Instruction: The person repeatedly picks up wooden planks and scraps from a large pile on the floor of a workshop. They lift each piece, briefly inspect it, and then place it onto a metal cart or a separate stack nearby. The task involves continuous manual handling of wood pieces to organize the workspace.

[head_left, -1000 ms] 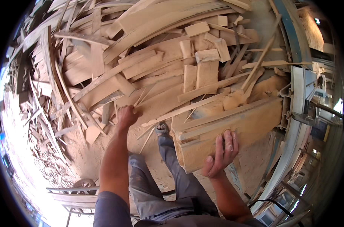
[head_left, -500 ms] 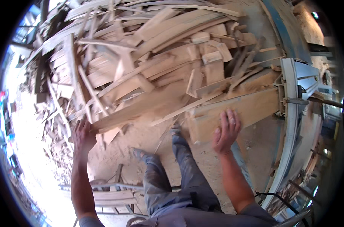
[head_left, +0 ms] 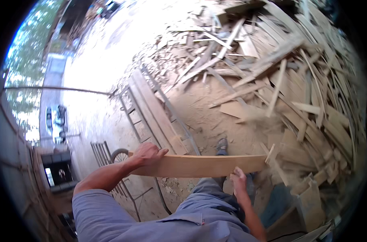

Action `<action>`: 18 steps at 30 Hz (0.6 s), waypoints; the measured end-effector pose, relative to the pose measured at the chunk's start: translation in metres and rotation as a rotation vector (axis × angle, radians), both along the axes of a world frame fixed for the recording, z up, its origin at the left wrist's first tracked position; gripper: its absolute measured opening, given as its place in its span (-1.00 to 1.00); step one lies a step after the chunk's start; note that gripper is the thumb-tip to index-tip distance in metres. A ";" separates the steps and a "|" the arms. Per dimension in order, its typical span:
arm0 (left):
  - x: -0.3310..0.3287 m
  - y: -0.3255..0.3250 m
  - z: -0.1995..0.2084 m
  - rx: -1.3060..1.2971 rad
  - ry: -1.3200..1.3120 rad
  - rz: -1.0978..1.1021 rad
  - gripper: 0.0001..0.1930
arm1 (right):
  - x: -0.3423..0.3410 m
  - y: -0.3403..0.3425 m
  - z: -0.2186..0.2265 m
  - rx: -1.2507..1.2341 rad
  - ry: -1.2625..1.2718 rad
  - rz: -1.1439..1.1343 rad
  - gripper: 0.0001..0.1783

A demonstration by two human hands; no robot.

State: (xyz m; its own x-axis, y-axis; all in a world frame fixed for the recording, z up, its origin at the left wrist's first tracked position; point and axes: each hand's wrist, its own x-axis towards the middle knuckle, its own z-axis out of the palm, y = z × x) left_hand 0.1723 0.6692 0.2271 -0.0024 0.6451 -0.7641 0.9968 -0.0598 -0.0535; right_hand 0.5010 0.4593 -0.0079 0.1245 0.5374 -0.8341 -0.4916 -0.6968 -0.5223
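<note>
Both hands are on one long plank (head_left: 199,165), held flat across the front of the body, roughly level, above the legs. The left hand (head_left: 148,153) is curled over the plank's left end from the top, fingers wrapped down the far edge. The right hand (head_left: 238,178) grips the near edge toward the right end, fingers closed around it from below, thumb side up. So neither hand is open, both clamped on the same board.

Under the plank you can see grey trousers (head_left: 215,197) and one shoe (head_left: 221,144) on the sandy, sawdust-covered ground (head_left: 199,117). The right end of the plank sits just beside the edge of a big heap of wood offcuts (head_left: 308,80) that fills the whole right and top of the view, strips and slabs lying every which way.

To the left, a metal-framed cart (head_left: 151,109) with boards laid along it runs diagonally away, and a small wheel (head_left: 119,155) shows near the left hand. Further left there's a dark box-like unit (head_left: 58,171) and bright washed-out ground beyond.
</note>
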 end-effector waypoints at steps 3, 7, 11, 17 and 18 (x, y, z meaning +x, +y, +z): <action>-0.109 -0.103 0.012 0.018 0.009 0.251 -0.27 | -0.017 -0.012 -0.008 -0.120 0.080 0.244 -0.44; -0.138 -0.232 0.020 0.015 0.031 0.738 -0.26 | 0.017 -0.012 -0.024 -0.191 -0.039 0.346 -0.53; -0.132 -0.326 -0.046 0.133 -0.109 1.247 -0.27 | 0.015 0.024 -0.014 -0.204 -0.210 0.547 -0.58; -0.099 -0.267 -0.166 0.504 -0.203 1.415 -0.25 | -0.010 0.064 -0.002 -0.038 -0.375 0.697 -0.56; -0.101 -0.246 -0.186 0.643 -0.198 1.357 -0.24 | -0.008 0.063 -0.011 0.007 -0.412 0.712 -0.54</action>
State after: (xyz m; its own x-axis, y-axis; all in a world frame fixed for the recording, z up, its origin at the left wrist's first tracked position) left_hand 0.0715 0.4229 0.0406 -0.7861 0.4530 -0.4206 0.2701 0.8637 0.4255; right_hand 0.4928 0.5227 -0.0192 0.0471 0.6084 -0.7922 0.2988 -0.7654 -0.5700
